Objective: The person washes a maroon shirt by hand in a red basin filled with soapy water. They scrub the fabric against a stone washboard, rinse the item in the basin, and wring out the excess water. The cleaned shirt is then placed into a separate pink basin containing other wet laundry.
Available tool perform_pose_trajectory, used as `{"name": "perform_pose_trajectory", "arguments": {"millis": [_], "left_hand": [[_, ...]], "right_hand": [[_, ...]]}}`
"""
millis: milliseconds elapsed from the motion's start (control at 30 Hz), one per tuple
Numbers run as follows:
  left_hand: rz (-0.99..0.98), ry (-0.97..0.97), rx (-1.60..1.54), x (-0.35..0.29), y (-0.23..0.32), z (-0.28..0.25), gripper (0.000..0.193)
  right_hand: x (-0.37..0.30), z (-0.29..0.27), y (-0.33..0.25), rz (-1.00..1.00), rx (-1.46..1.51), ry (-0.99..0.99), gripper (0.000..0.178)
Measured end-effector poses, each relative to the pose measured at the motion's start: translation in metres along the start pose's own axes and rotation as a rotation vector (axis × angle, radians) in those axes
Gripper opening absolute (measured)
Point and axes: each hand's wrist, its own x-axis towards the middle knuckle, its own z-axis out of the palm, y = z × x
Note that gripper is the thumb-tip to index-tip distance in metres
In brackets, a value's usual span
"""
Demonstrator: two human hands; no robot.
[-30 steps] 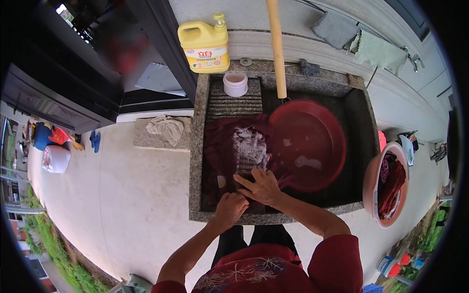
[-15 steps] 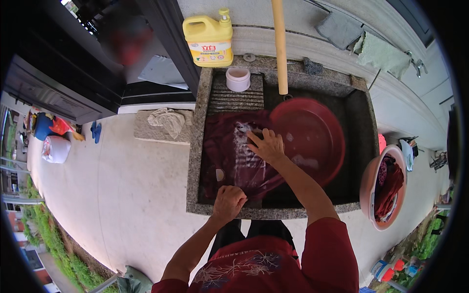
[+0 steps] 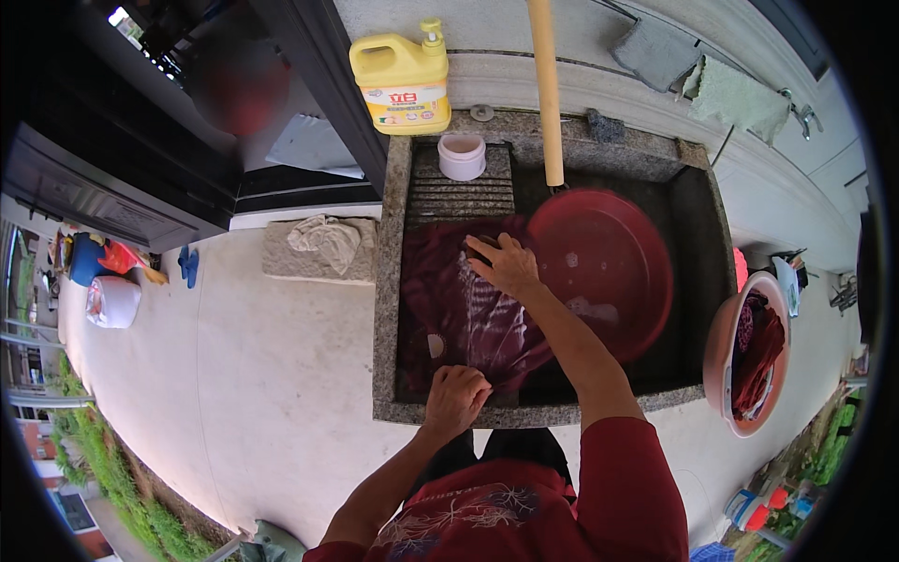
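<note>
wet maroon cloth (image 3: 468,309) is pinned by clenched left hand (image 3: 456,397), pressed flat by right hand (image 3: 506,265); scrubbing probably unfinished.

You have two hands at work, your left hand (image 3: 456,397) and your right hand (image 3: 508,265), both on one dark red garment (image 3: 468,314) spread in one stone wash sink (image 3: 386,309). Count two basins, one red basin (image 3: 609,272) inside the sink and one pink basin (image 3: 726,347) of clothes standing off to your right, along with one yellow detergent jug (image 3: 401,75), one small pale cup (image 3: 462,155) and one wooden pole (image 3: 546,89). You also have two cloths hung along the ledge behind, a grey cloth (image 3: 655,51) and a green cloth (image 3: 740,98), one crumpled rag (image 3: 323,239) on one stone slab (image 3: 281,262) to your left, and one pair of blue sandals (image 3: 188,264).
</note>
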Motion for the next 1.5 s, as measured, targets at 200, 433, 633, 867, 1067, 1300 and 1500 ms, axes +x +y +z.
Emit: {"name": "perform_pose_trajectory", "arguments": {"millis": [200, 433, 633, 867, 1067, 1300, 1500], "left_hand": [[-0.025, 0.012, 0.001, -0.002, -0.002, -0.009, 0.017], [-0.048, 0.024, -0.035, 0.008, 0.001, 0.003, 0.017], [-0.088, 0.052, -0.015, 0.001, -0.002, -0.006, 0.018], [-0.198, -0.001, -0.001, 0.018, 0.005, -0.001, 0.017], [-0.368, 0.030, 0.099, 0.023, 0.011, 0.005, 0.037], [-0.423, 0.097, 0.177, 0.033, 0.011, 0.011, 0.049], [-0.446, 0.022, 0.156, 0.035, 0.013, 0.013, 0.050]], "right_hand": [[-0.077, -0.025, -0.045, -0.464, 0.125, -0.039, 0.049], [0.041, 0.029, -0.016, -0.122, 0.022, 0.126, 0.047], [0.007, 0.009, 0.028, 0.247, 0.726, 0.388, 0.033], [-0.144, 0.039, 0.246, 1.144, 0.399, 0.399, 0.039], [-0.078, -0.022, 0.135, 0.701, 2.012, -0.690, 0.038], [-0.049, -0.045, 0.144, 0.780, 1.519, -0.273, 0.038], [-0.121, 0.049, 0.245, 1.154, 1.034, 0.369, 0.032]]}}
